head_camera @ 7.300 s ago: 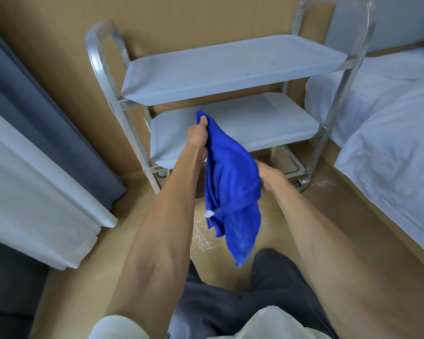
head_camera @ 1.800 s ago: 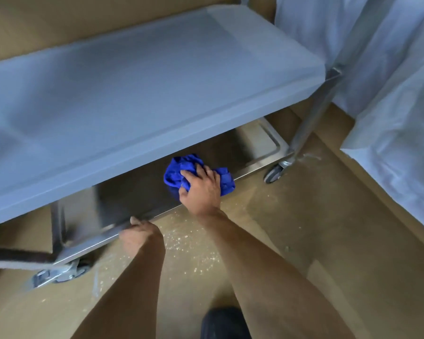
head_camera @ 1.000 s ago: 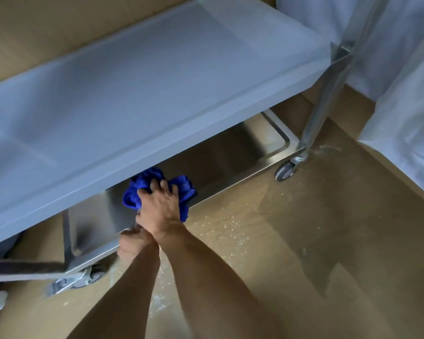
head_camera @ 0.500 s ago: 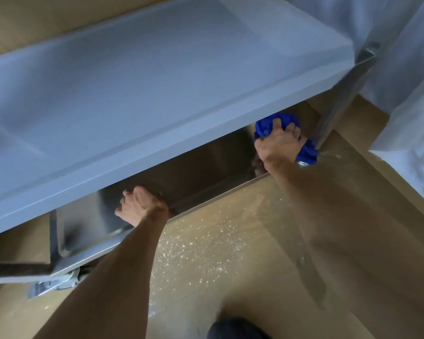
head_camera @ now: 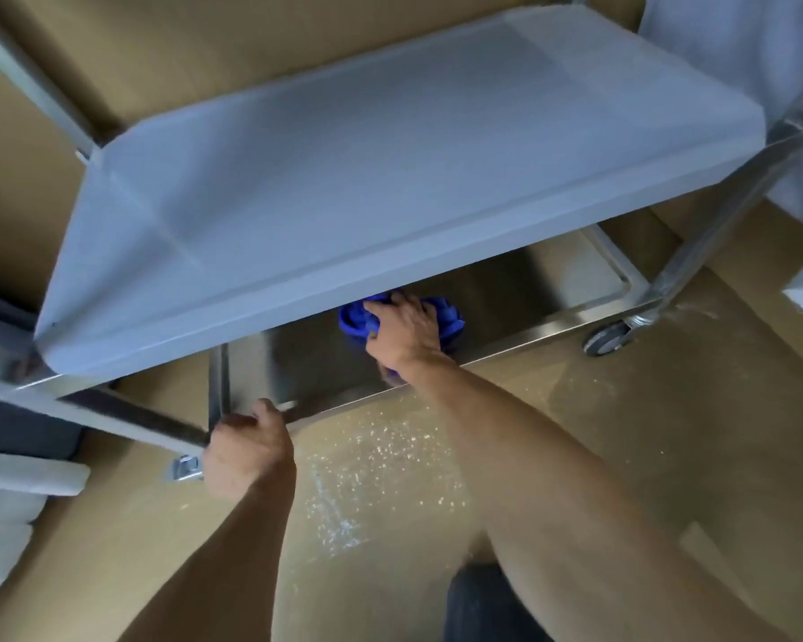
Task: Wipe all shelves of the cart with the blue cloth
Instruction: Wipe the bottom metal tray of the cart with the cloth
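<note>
The metal cart fills the upper half of the head view. Its pale grey shelf (head_camera: pixel 390 187) overhangs the shiny steel bottom shelf (head_camera: pixel 571 280). My right hand (head_camera: pixel 404 333) presses the bunched blue cloth (head_camera: pixel 448 317) flat onto the middle of the bottom shelf, just under the front lip of the shelf above. Part of the cloth is hidden by my fingers and that lip. My left hand (head_camera: pixel 246 449) grips the front left corner of the bottom shelf's rim, beside the slanted cart leg.
A caster wheel (head_camera: pixel 603 340) stands at the cart's front right corner on the tan floor, which has pale specks (head_camera: pixel 376 465) scattered in front of the cart. White bedding (head_camera: pixel 798 132) hangs at the right. Grey and white curtains (head_camera: pixel 15 474) hang at the left. My dark knee shows at the bottom.
My right hand has swept the blue cloth from the right end of the bottom shelf back to its middle. My left hand has slid left along the rim to the front left corner.
</note>
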`<control>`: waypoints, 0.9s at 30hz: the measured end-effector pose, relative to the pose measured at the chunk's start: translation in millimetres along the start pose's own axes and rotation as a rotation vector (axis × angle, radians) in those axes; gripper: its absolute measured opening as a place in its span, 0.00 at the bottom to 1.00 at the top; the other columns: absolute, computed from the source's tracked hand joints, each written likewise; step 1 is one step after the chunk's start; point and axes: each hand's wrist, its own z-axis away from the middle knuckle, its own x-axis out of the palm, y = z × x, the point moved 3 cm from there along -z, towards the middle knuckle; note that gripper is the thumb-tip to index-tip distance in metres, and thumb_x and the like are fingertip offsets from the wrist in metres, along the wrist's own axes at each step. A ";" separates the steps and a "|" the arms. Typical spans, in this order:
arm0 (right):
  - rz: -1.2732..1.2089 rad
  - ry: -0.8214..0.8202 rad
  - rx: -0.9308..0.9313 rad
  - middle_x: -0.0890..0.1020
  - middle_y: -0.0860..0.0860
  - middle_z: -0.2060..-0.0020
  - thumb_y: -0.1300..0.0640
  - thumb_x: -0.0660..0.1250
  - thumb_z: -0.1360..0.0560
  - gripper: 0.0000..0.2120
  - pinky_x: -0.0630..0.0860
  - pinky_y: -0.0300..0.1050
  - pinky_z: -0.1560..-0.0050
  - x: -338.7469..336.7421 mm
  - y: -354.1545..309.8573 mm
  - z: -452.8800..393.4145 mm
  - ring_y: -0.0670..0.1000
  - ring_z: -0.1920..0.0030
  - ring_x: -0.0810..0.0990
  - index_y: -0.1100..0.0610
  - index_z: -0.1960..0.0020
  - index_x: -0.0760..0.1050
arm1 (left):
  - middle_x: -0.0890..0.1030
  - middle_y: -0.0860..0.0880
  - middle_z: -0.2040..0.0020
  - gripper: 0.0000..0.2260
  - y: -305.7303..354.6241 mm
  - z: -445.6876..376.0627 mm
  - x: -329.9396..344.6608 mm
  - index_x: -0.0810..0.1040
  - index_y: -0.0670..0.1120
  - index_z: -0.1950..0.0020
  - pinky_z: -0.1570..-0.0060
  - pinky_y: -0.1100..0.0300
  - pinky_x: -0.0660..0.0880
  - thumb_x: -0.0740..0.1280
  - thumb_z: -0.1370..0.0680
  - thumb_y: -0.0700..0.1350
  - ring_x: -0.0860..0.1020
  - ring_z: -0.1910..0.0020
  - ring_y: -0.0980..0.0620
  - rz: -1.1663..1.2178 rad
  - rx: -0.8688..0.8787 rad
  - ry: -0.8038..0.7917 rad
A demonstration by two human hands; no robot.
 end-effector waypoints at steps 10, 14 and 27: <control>0.074 0.094 0.534 0.67 0.62 0.30 0.48 0.57 0.23 0.23 0.60 0.60 0.29 -51.5 111.7 4.1 0.64 0.29 0.62 0.49 0.28 0.65 | 0.78 0.39 0.54 0.18 -32.5 -74.5 -34.8 0.67 0.43 0.49 0.51 0.48 0.72 0.56 0.20 0.59 0.78 0.54 0.38 0.179 -0.097 0.091; 0.057 0.071 0.280 0.70 0.59 0.33 0.50 0.60 0.25 0.25 0.61 0.57 0.32 8.0 -6.4 12.0 0.62 0.32 0.65 0.49 0.29 0.68 | 0.79 0.39 0.53 0.16 -35.0 -76.0 -28.8 0.65 0.44 0.50 0.54 0.49 0.70 0.57 0.19 0.58 0.78 0.53 0.38 0.153 -0.096 0.100; 0.035 0.056 -0.083 0.75 0.57 0.33 0.48 0.56 0.27 0.26 0.63 0.58 0.29 85.0 -117.0 114.1 0.60 0.32 0.70 0.50 0.30 0.73 | 0.79 0.38 0.51 0.19 -41.7 -85.6 -37.0 0.66 0.42 0.47 0.53 0.50 0.71 0.56 0.19 0.59 0.78 0.52 0.38 0.089 -0.066 -0.075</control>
